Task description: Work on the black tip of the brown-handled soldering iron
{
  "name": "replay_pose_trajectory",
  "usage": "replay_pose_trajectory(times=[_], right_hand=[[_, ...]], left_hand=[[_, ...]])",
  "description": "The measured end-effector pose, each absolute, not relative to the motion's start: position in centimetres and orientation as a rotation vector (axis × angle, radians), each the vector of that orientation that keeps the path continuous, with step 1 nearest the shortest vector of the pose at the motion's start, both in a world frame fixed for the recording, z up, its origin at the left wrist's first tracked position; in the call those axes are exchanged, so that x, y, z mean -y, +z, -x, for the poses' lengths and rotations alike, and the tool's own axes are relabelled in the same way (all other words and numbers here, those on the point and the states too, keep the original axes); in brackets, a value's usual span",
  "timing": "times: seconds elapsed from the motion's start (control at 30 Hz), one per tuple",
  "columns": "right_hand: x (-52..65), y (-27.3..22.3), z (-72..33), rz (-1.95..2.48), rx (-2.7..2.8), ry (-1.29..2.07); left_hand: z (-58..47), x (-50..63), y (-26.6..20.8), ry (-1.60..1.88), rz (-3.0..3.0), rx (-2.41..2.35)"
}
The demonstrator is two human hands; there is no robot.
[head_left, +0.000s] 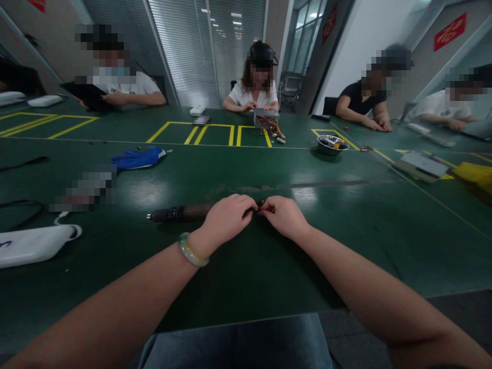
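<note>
A dark electric screwdriver (184,213) lies across the green table, its metal tip to the left. My left hand (226,218), with a jade-coloured bangle (191,251) on the wrist, covers the rear of the tool. Its fingers are closed at the tail end, though the grip itself is mostly hidden. Close by on the right, my right hand (286,215) is closed in a pinch. Something small and dark shows between the fingertips of both hands, too small to name.
A blue glove (140,158) lies beyond the screwdriver to the left. Nearer on that side is a white device (34,245) with a cord. A metal bowl (332,145) of small parts stands to the right. Co-workers sit opposite, one at a grey box with coloured wires (267,119).
</note>
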State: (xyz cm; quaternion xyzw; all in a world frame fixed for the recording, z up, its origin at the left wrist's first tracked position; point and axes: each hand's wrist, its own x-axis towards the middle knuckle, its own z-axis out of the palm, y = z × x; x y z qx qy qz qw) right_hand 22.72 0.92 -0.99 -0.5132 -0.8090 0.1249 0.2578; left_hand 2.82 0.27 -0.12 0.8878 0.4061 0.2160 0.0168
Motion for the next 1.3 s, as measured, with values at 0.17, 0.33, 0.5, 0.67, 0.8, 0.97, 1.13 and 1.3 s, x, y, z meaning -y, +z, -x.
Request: replay_pose_trajectory(times=[0.17, 0.33, 0.5, 0.67, 0.8, 0.97, 1.13, 1.3], right_hand=[[-0.76, -1.0, -22.61, 1.4, 2.196, 0.301], [-0.71, -0.95, -22.44, 1.418, 2.215, 0.257], [-0.75, -0.96, -22.47, 1.411, 2.161, 0.327], [-0.79, -0.92, -22.53, 1.43, 2.128, 0.391], [-0.69, -0.88, -22.44, 1.434, 2.126, 0.418], [-0.81, -1.1, -22.41, 1.443, 2.1, 0.412], [-0.96, -1.13, -22.45, 1.445, 2.104, 0.398], [-0.86, -0.99, -22.59, 1.43, 2.104, 0.419]], left_hand=[[-2.78, -0.4, -0.26, 0.674, -2.754, -1.251], [-2.78, -0.41, -0.32, 0.673, -2.752, -1.247], [-2.84, -0.45, -0.26, 0.67, -2.745, -1.246], [-2.84, -0.44, -0.32, 0.68, -2.728, -1.268], [-2.84, -0.45, -0.3, 0.68, -2.73, -1.274], [-2.9, -0.41, -0.25, 0.683, -2.72, -1.295], [-2.91, -0.41, -0.47, 0.693, -2.726, -1.318], [-2.74, -0.46, -0.52, 0.696, -2.74, -1.278]])
